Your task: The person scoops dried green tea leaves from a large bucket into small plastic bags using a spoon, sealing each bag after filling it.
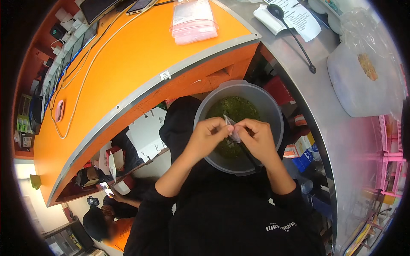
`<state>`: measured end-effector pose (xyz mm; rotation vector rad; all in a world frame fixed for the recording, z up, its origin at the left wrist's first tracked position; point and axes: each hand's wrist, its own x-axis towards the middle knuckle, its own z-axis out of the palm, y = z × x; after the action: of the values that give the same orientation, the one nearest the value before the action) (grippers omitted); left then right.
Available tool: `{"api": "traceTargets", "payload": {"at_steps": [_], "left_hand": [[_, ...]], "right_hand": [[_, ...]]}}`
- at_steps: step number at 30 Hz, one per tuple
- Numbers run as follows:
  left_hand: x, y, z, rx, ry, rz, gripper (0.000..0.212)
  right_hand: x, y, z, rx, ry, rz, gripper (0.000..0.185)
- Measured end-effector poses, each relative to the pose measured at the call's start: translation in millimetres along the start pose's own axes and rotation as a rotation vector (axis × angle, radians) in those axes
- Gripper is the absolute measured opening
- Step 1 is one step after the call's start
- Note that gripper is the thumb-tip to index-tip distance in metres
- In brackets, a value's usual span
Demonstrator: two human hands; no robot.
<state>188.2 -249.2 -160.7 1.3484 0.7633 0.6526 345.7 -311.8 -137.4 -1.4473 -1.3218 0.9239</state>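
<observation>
A small clear plastic bag (236, 137) is pinched between the fingertips of both my hands, over a round translucent plastic tub (278, 128). My left hand (209, 134) grips one side of its top; my right hand (258, 136) grips the other. Loose green material (237, 104), finely chopped or dried, covers the tub's bottom. A black-handled utensil (248, 156) leans in the tub below my right hand, its far end hidden. The tub sits at my lap. What the bag contains is hard to make out.
The orange counter (128, 64) bears stacked resealable plastic bags (193, 27), cables and a phone (141, 6). On the metal counter (307, 86) at right lie a black ladle (296, 38), printed paper (304, 22) and a large translucent container (352, 86). Another person (102, 224) holds a phone at lower left.
</observation>
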Motion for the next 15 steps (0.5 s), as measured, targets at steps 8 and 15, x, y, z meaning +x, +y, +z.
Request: {"api": "traceTargets", "payload": {"at_steps": [8,15], "left_hand": [[-1.1,-3.4,12.3,0.562,0.197,0.322,0.014],[-5.7,4.1,-1.5,0.410,0.130,0.188,0.014]], "right_hand": [[2.0,14.2,15.2,-0.554,0.209,-0.252,0.004],[-4.0,1.7,8.8,-0.366,0.058,-0.379,0.012]]}}
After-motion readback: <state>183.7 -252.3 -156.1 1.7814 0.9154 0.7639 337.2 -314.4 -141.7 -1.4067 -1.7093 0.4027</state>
